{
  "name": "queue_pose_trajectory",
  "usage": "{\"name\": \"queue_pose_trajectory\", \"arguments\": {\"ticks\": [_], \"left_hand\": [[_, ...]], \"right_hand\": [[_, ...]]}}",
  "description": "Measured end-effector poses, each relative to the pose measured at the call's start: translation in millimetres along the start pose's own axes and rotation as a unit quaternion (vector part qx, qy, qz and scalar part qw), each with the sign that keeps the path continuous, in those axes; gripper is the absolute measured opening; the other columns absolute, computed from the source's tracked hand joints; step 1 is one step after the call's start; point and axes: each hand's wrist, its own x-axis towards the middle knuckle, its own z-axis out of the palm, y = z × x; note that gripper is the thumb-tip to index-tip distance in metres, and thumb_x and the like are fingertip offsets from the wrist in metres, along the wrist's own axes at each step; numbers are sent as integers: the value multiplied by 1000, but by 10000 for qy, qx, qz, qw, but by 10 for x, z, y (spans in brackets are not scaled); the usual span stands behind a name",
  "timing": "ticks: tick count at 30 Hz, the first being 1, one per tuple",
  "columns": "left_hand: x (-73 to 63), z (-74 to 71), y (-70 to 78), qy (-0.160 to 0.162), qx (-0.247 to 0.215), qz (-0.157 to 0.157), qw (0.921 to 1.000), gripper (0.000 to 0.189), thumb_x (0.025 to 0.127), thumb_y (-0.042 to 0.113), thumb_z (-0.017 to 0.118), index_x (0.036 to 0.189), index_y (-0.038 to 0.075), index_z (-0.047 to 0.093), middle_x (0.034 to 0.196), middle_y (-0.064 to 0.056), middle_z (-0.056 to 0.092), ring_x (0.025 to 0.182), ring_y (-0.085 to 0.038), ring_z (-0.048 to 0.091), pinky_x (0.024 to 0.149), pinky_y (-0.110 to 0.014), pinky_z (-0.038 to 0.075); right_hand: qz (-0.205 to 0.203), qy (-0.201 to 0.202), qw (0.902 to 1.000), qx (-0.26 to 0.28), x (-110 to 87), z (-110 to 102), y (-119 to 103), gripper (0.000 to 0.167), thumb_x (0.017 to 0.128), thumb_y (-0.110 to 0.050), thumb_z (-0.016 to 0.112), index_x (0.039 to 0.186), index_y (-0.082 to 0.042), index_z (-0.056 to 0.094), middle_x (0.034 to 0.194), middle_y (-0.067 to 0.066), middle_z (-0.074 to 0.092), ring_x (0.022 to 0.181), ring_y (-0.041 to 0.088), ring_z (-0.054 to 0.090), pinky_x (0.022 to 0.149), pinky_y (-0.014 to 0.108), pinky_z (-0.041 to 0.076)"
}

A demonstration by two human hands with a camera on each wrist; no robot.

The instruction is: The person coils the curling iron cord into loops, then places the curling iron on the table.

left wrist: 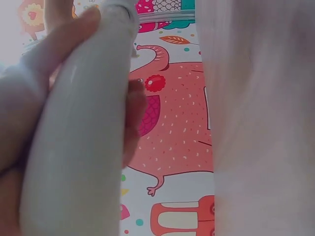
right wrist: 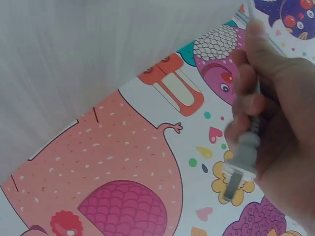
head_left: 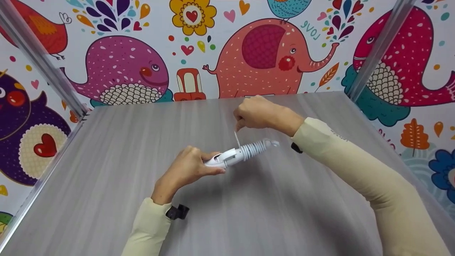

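A white curling iron [head_left: 230,156] is held above the table, tilted up toward the right. My left hand [head_left: 186,165] grips its handle [left wrist: 81,132], the thumb along one side. Pale cord [head_left: 253,150] is wound in several turns around the barrel. Above it, my right hand [head_left: 258,113] holds the cord's end section, and a straight length of cord [head_left: 237,139] runs down from the fingers to the coil. In the right wrist view the plug [right wrist: 242,162] sticks out below the curled fingers, its metal prongs showing.
A grey wood-grain table [head_left: 117,170] lies beneath both hands. Behind it stands a wall [head_left: 199,53] printed with cartoon animals. Metal posts [head_left: 380,53] rise at the back corners, and a metal edge [head_left: 32,202] runs along the table's left side.
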Motion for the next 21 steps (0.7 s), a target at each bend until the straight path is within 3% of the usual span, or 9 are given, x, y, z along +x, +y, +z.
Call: {"name": "queue_pose_trajectory", "arguments": {"ticks": [3, 8, 15, 21], "left_hand": [[11, 16, -7, 155, 191, -93, 9997, 45, 74, 38, 88, 113, 18, 78, 96, -4, 78, 64, -10, 55, 55, -22, 43], [29, 52, -12, 361, 628, -164, 9972, 40, 74, 40, 87, 105, 16, 81, 80, -2, 75, 61, -10, 53, 55, -23, 42], [58, 74, -28, 1032, 801, -605, 9896, 40, 75, 38, 87, 101, 8, 80, 84, -7, 76, 63, -15, 58, 57, -28, 45], [52, 36, -54, 1627, 557, -745, 9823, 48, 77, 39, 86, 115, 11, 77, 92, -9, 77, 68, -19, 62, 60, -30, 49]], "right_hand": [[-231, 408, 9987, -218, -15, 17, -29, 26, 86, -34, 79, 91, -8, 79, 72, 6, 72, 57, 18, 59, 54, 27, 46], [-445, 742, 9955, -383, -31, 57, -117, 26, 88, -34, 77, 91, -8, 77, 76, 6, 74, 54, 18, 58, 49, 25, 39], [47, 1163, 9930, 178, -109, 79, -231, 23, 93, -31, 71, 95, -8, 73, 79, 7, 74, 61, 21, 64, 55, 31, 50], [498, 1573, 9810, 1024, -234, 117, -314, 20, 97, -26, 67, 100, -6, 71, 86, 8, 73, 72, 22, 65, 67, 34, 56]]}}
